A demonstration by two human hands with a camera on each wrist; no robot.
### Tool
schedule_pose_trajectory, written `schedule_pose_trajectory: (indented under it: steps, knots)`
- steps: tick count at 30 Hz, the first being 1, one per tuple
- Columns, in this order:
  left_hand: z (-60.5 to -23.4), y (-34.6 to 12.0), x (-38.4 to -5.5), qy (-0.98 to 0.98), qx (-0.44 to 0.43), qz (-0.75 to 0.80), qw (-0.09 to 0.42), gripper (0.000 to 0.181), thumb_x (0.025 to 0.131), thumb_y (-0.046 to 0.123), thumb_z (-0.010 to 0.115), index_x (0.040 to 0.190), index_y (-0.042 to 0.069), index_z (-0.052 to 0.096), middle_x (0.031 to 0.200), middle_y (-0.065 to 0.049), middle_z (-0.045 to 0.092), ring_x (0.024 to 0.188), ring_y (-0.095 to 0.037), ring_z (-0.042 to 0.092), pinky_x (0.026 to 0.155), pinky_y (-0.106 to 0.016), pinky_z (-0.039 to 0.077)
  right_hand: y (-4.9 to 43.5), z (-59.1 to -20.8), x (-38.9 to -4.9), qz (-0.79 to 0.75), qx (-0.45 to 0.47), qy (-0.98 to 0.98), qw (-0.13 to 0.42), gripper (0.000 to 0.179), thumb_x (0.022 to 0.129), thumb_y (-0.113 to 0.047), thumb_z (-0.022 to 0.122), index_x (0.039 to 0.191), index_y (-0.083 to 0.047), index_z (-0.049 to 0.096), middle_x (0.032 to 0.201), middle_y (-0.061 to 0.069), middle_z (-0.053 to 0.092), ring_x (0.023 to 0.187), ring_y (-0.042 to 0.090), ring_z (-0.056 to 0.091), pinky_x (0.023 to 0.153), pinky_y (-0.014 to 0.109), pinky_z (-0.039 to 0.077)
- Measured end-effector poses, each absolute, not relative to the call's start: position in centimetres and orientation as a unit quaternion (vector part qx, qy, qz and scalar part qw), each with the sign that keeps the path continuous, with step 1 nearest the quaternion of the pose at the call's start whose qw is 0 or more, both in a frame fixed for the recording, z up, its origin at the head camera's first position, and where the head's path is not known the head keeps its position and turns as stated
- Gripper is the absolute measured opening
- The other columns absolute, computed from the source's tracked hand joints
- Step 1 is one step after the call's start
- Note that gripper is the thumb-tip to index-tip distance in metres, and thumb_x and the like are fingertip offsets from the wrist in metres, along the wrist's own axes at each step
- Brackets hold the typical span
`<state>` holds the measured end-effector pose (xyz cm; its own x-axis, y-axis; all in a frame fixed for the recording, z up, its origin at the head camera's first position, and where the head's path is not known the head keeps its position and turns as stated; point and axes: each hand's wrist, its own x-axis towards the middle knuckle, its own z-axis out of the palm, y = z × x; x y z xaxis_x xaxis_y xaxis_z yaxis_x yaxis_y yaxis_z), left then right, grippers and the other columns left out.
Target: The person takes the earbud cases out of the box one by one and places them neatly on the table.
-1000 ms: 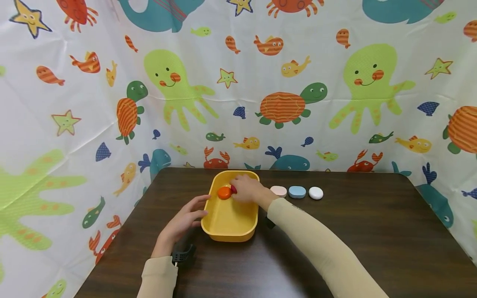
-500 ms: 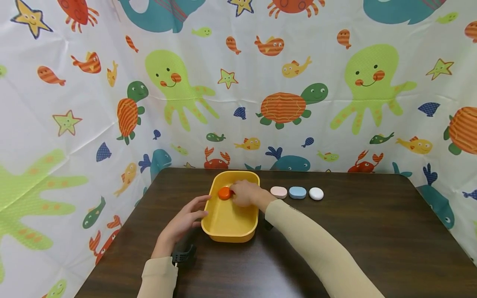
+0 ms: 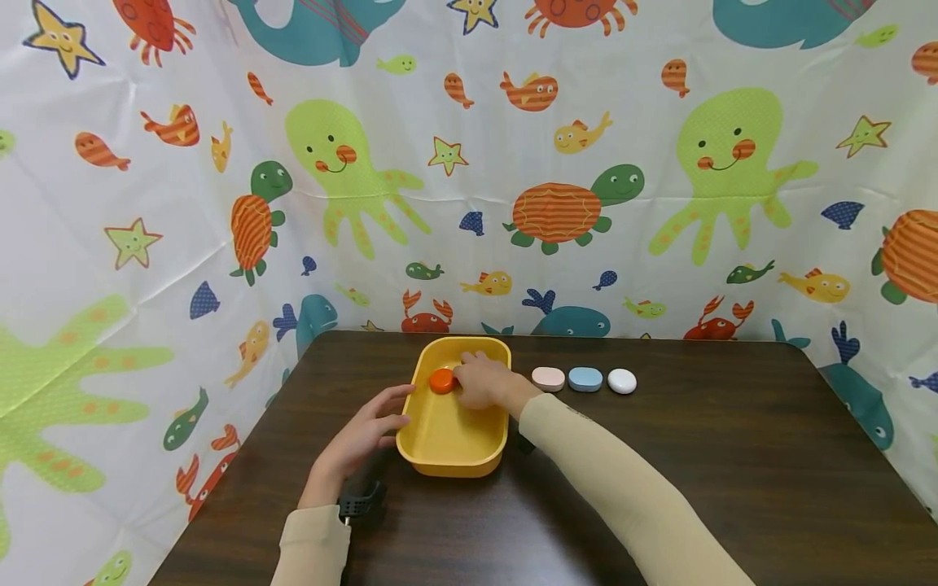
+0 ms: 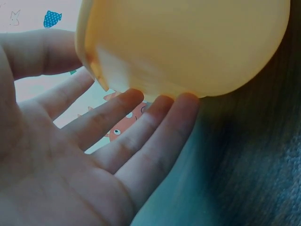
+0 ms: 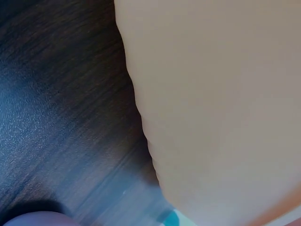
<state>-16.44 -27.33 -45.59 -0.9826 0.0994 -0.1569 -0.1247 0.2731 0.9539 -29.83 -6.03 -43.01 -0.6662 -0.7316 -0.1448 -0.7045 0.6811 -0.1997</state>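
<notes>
A yellow oblong bin (image 3: 451, 470) stands on the dark table. Inside, near its far left, lies an orange rounded piece (image 3: 441, 380). My right hand (image 3: 484, 382) reaches into the bin with curled fingers right beside that piece. A dark red piece between its fingers is almost wholly hidden by the hand now. My left hand (image 3: 364, 429) is at the bin's left side with fingers spread and slightly bent. In the left wrist view, its fingertips (image 4: 187, 100) touch the outer wall of the bin. The right wrist view is filled by the bin's outer wall (image 5: 211, 103), with no fingers showing.
Right of the bin, a pink rounded block (image 3: 548, 378), a light blue one (image 3: 585, 379) and a white one (image 3: 621, 381) lie in a row on the table (image 3: 703, 423). A sea-animal curtain (image 3: 469, 244) hangs behind the table and along its left.
My right hand has shifted slightly right and down inside the bin, and the dark red piece that showed at its fingertips is now covered. The left hand and the bin have stayed put.
</notes>
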Motion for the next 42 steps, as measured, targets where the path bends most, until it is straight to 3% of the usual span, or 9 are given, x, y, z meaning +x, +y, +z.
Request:
schedule_pose_trajectory:
  steps: [8, 18, 31, 37, 42]
  knots:
    - [-45.7, -27.3, -16.5, 0.793, -0.008, 0.602, 0.093, 0.056, 0.103, 0.014, 0.054, 0.156, 0.011, 0.034, 0.160, -0.022, 0.031, 0.137, -0.042, 0.045, 0.106, -0.053, 0.048, -6.1, -42.9, -29.7, -0.057, -0.387, 0.914, 0.108, 0.043, 0.096, -0.026, 0.066, 0.136, -0.013, 0.062, 0.125, 0.007, 0.053, 0.111, 0.023, 0.044, 0.099, 0.037, 0.048]
    - [-45.7, -27.0, -16.4, 0.791, -0.010, 0.604, 0.093, 0.056, 0.103, 0.014, 0.054, 0.156, 0.011, 0.035, 0.161, -0.021, 0.031, 0.138, -0.042, 0.044, 0.105, -0.054, 0.047, -6.1, -43.3, -29.6, -0.055, -0.384, 0.916, 0.104, 0.038, 0.093, -0.022, 0.067, 0.130, -0.014, 0.066, 0.128, 0.007, 0.052, 0.107, 0.023, 0.045, 0.096, 0.035, 0.048]
    - [-45.6, -27.1, -16.4, 0.794, -0.009, 0.601, 0.089, 0.056, 0.103, 0.015, 0.055, 0.155, 0.011, 0.035, 0.161, -0.021, 0.031, 0.137, -0.042, 0.044, 0.106, -0.053, 0.048, -6.0, -43.3, -29.3, -0.059, -0.394, 0.909, 0.124, 0.008, 0.094, -0.023, 0.070, 0.102, -0.022, 0.067, 0.109, 0.003, 0.051, 0.099, 0.021, 0.045, 0.087, 0.033, 0.047]
    - [-45.4, -27.2, -16.3, 0.795, -0.010, 0.600, 0.091, 0.056, 0.104, 0.015, 0.054, 0.156, 0.011, 0.035, 0.160, -0.022, 0.031, 0.136, -0.042, 0.045, 0.105, -0.052, 0.048, -6.2, -43.2, -28.7, -0.072, -0.381, 0.908, 0.156, 0.013, 0.092, -0.023, 0.073, 0.100, -0.022, 0.062, 0.103, 0.002, 0.051, 0.095, 0.020, 0.048, 0.083, 0.032, 0.045]
    - [-45.5, -27.3, -16.4, 0.789, -0.006, 0.607, 0.092, 0.056, 0.104, 0.014, 0.054, 0.156, 0.010, 0.034, 0.159, -0.022, 0.032, 0.137, -0.042, 0.044, 0.103, -0.051, 0.050, -6.0, -42.8, -28.2, -0.062, -0.395, 0.906, 0.141, 0.017, 0.088, -0.022, 0.074, 0.102, -0.021, 0.064, 0.101, 0.001, 0.052, 0.093, 0.020, 0.048, 0.076, 0.030, 0.045]
